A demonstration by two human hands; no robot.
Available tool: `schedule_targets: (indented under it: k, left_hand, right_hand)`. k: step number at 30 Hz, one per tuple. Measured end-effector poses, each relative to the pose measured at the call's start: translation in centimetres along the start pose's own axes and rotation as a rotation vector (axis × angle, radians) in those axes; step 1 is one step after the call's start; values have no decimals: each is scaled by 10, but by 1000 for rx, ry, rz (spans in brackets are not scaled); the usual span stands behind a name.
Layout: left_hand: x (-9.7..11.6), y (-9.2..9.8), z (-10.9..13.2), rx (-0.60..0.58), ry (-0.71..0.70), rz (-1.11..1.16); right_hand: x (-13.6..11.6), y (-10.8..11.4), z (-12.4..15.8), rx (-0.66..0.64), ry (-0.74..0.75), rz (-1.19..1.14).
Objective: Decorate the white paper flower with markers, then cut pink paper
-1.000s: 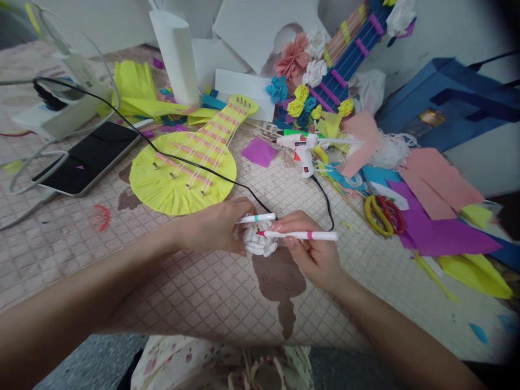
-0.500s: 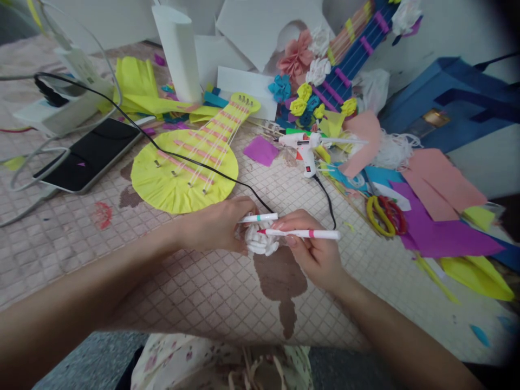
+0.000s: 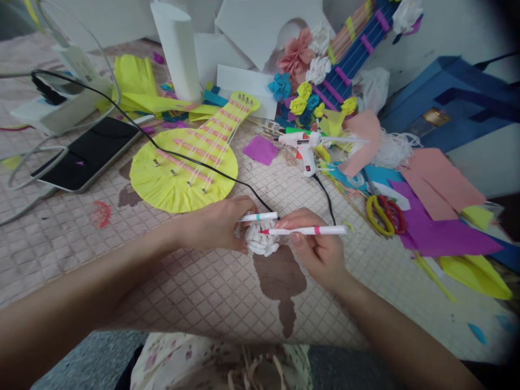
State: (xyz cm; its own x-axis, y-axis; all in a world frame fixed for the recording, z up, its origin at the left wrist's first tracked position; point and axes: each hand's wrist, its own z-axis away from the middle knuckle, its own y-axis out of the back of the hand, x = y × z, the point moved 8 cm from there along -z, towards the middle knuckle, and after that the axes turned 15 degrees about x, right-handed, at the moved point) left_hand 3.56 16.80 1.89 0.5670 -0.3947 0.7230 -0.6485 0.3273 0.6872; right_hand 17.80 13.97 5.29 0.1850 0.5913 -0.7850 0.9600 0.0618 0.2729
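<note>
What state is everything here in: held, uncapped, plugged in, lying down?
White flower: held in the left hand
Pink-tipped pen: uncapped, held in the right hand
Teal-banded pen: in the left hand, tip hidden
Glue gun: lying on its side
Yellow guitar: strung, lying down
Blue guitar: slanting upward
Phone: lying flat, screen mostly dark
Black plug: pushed into the power strip
Scissors: lying down; blades' opening unclear
</note>
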Motion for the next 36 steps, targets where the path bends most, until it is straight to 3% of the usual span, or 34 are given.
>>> schedule_targets:
  k: [36]
  left_hand:
    - [3, 1, 0, 17, -36, -1]
  right_hand:
    - [-1, 2, -1, 36, 24, -11]
